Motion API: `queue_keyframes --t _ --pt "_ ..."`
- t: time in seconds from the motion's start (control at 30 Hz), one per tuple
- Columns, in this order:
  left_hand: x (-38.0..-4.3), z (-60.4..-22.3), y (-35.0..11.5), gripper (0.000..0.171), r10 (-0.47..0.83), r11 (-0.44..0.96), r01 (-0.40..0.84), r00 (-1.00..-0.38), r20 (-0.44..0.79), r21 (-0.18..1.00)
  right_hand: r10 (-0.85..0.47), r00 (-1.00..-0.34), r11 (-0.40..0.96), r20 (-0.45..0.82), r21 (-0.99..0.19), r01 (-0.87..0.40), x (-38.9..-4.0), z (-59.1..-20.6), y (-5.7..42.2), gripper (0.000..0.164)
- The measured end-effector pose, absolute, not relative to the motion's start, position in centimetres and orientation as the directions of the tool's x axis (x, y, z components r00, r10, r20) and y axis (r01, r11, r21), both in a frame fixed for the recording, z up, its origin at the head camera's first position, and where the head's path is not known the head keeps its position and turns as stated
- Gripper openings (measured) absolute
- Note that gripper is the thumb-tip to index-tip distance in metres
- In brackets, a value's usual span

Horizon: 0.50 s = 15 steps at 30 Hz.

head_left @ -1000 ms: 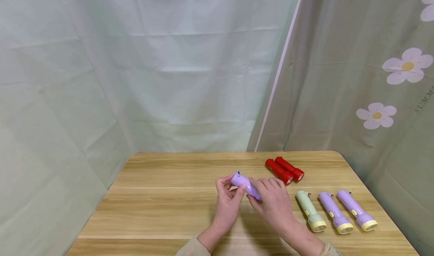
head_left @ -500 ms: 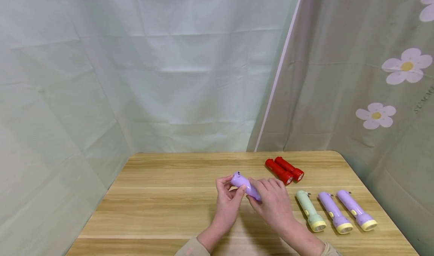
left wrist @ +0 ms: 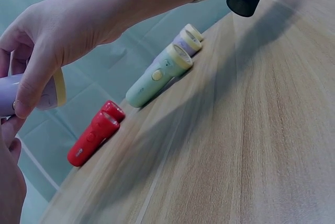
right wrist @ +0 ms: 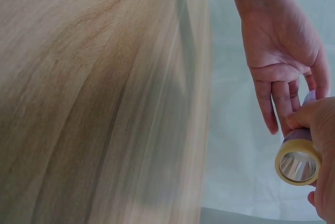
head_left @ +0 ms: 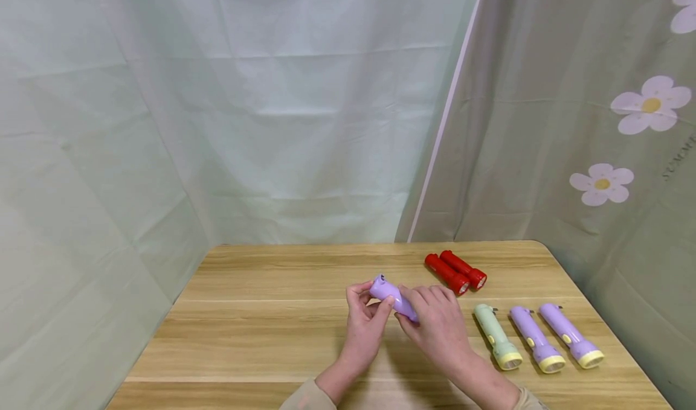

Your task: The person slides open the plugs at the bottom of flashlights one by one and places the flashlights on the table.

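Note:
Both hands hold a purple flashlight [head_left: 387, 291] above the middle of the table, its tail tilted up and to the left. My left hand [head_left: 363, 329] pinches the tail part between thumb and fingers. The right hand [head_left: 438, 320] grips the head end and covers most of it in the head view. In the right wrist view the yellow-rimmed lens [right wrist: 298, 167] shows beside the right hand's fingers, while the left hand [right wrist: 285, 46] reaches in from above. The left wrist view shows the purple body [left wrist: 7, 92] under the right thumb.
Two red flashlights [head_left: 447, 275] lie side by side at the back right of the wooden table [head_left: 250, 325]. Nearer, right of the right hand, a green flashlight [head_left: 496, 336] and two purple flashlights [head_left: 535, 339] form a row. Curtains [head_left: 326, 126] hang behind and beside the table.

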<state>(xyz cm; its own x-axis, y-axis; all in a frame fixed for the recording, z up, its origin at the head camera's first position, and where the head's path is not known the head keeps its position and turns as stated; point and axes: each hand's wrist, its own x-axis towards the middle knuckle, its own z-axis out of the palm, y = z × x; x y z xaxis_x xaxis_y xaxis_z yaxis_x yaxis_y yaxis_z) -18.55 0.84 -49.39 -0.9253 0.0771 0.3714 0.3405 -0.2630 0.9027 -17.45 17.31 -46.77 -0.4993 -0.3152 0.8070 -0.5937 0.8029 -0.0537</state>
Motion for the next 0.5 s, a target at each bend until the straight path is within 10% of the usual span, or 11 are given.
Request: queue_keyframes --t 0.5 --pt "-18.54 -49.51 0.81 0.046 0.087 -0.267 0.341 -0.923 0.375 0.901 -0.317 -0.505 0.803 0.803 -0.056 -0.593 -17.36 -46.84 17.33 0.051"
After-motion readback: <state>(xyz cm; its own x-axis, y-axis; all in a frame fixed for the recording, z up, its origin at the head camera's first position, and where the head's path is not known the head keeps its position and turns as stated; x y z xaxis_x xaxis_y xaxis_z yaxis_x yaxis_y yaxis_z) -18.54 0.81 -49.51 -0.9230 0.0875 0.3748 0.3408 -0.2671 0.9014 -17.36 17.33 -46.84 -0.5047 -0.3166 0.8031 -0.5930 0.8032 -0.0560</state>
